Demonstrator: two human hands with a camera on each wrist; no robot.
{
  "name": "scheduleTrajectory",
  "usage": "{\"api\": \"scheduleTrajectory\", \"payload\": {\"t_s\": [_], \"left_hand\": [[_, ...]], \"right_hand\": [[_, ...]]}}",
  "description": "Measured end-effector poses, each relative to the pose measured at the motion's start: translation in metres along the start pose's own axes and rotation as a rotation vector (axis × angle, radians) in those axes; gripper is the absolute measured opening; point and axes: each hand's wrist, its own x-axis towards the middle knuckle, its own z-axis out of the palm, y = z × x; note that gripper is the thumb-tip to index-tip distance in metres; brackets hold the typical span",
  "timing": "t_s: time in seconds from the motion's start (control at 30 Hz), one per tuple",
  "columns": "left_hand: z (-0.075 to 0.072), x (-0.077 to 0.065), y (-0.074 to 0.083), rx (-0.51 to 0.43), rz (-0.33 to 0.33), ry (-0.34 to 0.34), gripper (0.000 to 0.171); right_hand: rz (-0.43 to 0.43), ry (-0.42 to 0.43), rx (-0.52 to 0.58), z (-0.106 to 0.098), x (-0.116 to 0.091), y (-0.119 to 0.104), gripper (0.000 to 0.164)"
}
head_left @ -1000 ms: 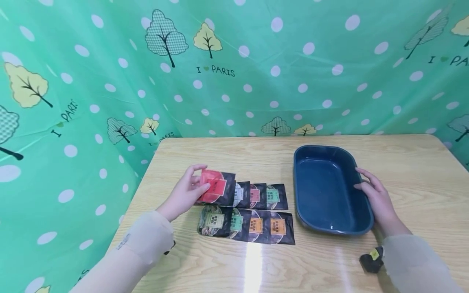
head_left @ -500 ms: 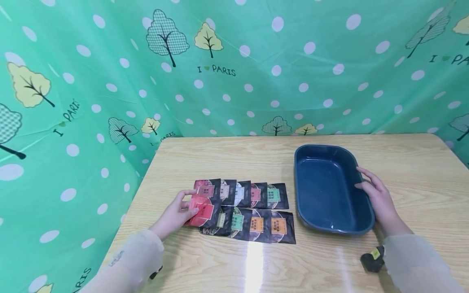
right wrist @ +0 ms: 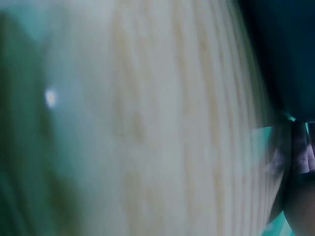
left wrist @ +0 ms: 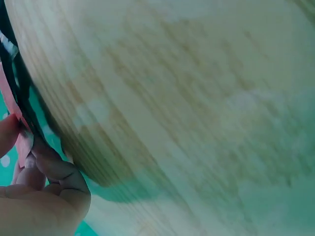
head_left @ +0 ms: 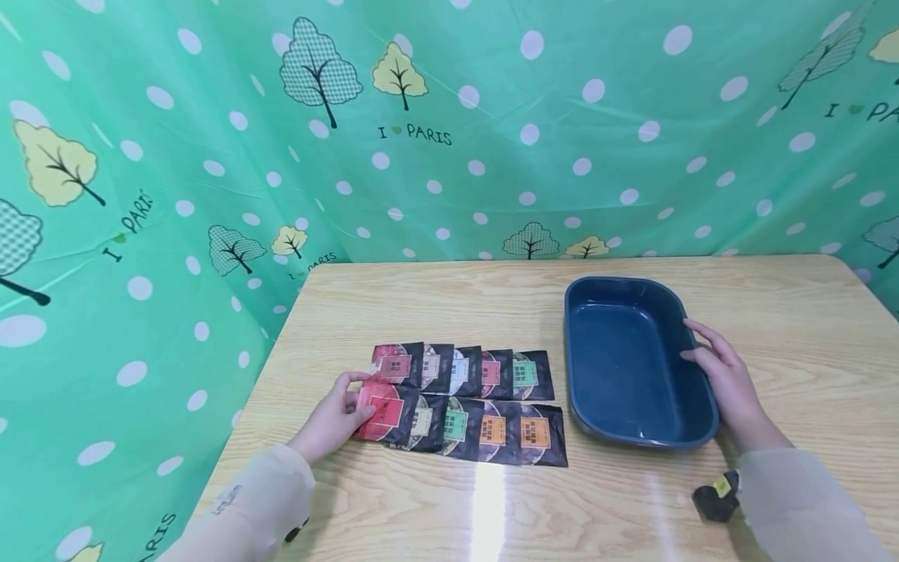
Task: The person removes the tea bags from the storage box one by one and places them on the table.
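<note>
In the head view my left hand pinches the left edge of a red and black foil packet, which lies at the left end of the front row. The left wrist view shows the thumb and fingers on either side of the packet's edge. That packet overlaps one with a pale label; beyond it come a green-labelled packet and two orange-labelled ones. My right hand grips the right rim of a deep blue plastic basin, which has nothing in it.
Behind the front row lies a second row of overlapping packets, from a dark red one to a green-labelled one. The wooden table ends at a green patterned curtain. A black device sits by the right wrist.
My left hand has brought the red packet from over the back row down toward me, onto the left end of the front row. The right hand and basin have stayed put.
</note>
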Motion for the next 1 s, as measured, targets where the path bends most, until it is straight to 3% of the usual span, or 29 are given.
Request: {"api": "scheduleTrajectory", "payload": {"t_s": [0.17,0.4,0.67,0.83,0.9,1.0], "left_hand": [[0.001,0.0,0.001,0.08,-0.005,0.039,0.051],[0.0,0.001,0.0,0.082,-0.008,0.04,0.053],[-0.005,0.001,0.001,0.087,-0.011,0.024,0.056],[-0.011,0.006,0.007,0.125,-0.007,0.053,0.053],[-0.017,0.01,0.013,0.143,-0.008,0.072,0.053],[-0.028,0.018,0.029,0.183,0.007,0.097,0.056]], "right_hand": [[0.017,-0.015,0.035,0.0,-0.001,0.0,0.054],[0.019,-0.036,0.069,-0.002,-0.003,0.001,0.06],[0.014,-0.039,0.237,-0.008,-0.006,0.002,0.061],[-0.076,-0.09,0.22,-0.017,-0.001,-0.012,0.065],[-0.134,-0.099,0.154,-0.021,0.002,-0.022,0.066],[-0.199,-0.114,0.147,-0.031,0.006,-0.038,0.067]]}}
